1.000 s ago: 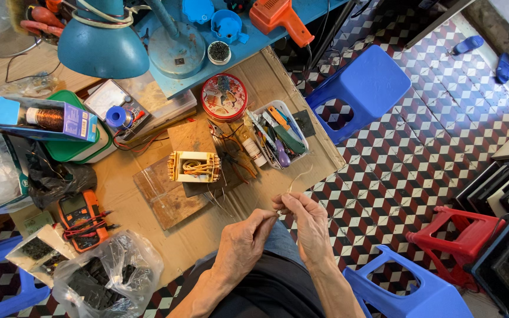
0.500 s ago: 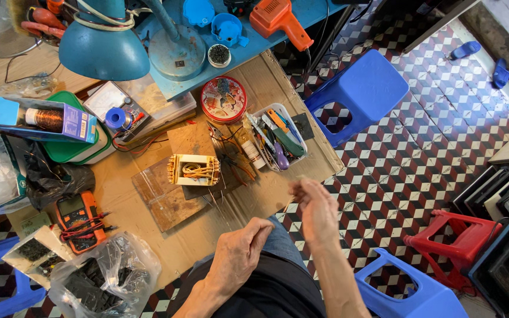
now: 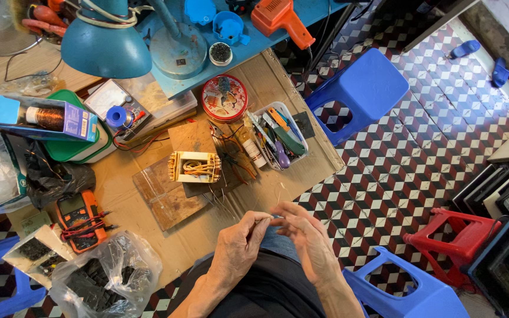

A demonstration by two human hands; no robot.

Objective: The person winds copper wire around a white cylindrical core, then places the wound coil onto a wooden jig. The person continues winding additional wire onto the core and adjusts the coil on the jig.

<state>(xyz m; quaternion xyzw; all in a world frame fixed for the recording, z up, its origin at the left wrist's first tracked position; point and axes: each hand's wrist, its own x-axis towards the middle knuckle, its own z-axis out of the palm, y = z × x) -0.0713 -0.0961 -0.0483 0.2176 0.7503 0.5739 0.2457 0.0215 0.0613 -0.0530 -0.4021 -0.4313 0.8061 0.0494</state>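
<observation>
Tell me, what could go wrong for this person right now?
The fine wires running from the wound coil block to the left hand and right hand look thin; a tug might snap them or drag the block. They might also snag the nearby tool tray.

Blue stool (image 3: 367, 88), red stool (image 3: 460, 235), orange multimeter (image 3: 81, 219), red-white-black chequered floor (image 3: 419, 147)

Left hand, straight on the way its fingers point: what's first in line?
Likely the right hand: the left hand has its fingertips aimed right and slightly up, pinched almost against the right hand's fingers. Whether they touch, or hold a thin wire, I cannot tell.
</observation>
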